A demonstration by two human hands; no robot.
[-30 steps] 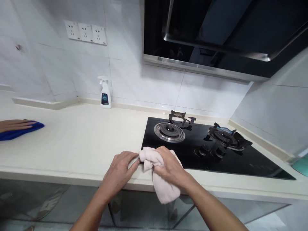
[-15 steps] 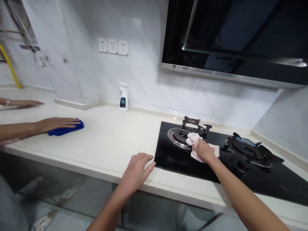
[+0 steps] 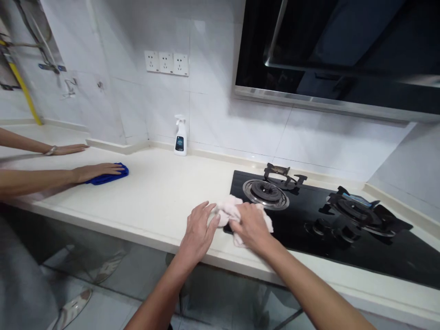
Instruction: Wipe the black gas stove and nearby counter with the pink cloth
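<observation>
A crumpled pale pink cloth lies at the front left edge of the black glass gas hob, partly over the cream countertop. My right hand presses down on top of the cloth and grips it. My left hand rests on the countertop with its spread fingers against the cloth's left side. The steel left burner lies just beyond the cloth. Knobs and the right burner stand further right.
At left, a co-worker's hand lies on a blue cloth, and their other hand rests on the counter. A spray bottle stands by the wall, below wall sockets. A black range hood hangs above the hob.
The pink cloth has moved from the hob's middle towards its front left edge. My left hand has come from the counter edge to the cloth. The co-worker's hand and blue cloth have moved slightly right.
</observation>
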